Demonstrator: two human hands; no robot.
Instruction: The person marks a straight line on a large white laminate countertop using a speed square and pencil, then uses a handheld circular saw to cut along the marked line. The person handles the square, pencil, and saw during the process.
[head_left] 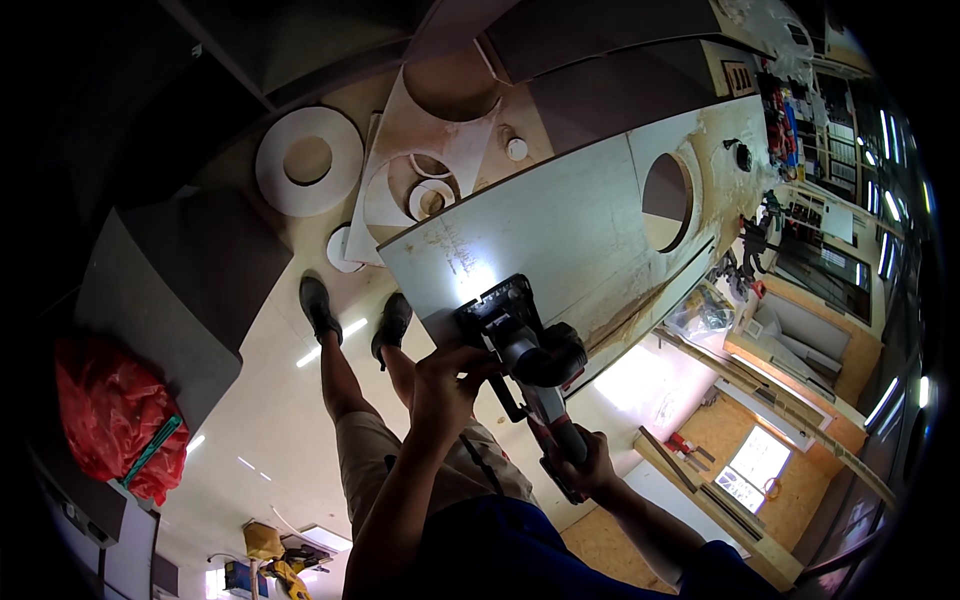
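A dark, handheld cordless circular saw (522, 345) rests with its flat base on the near left end of a long pale board (560, 240). A bright light spot falls on the board just ahead of the base. My right hand (590, 466) is wrapped round the saw's rear handle. My left hand (450, 385) is at the saw's left side, thumb and fingers bent together against it; just what part they grip is partly hidden. The blade cannot be seen. Farther along, the board has a large round hole (667, 200) and brownish dust on its surface.
Cut-out rings (335, 135) and a holed panel (385, 165) lie beyond the board, with a small white disc (516, 149). Clamps (745, 255) and tools stand at the right. A red plastic bag (115, 415) sits at the left. My shoes (318, 305) are left of the board.
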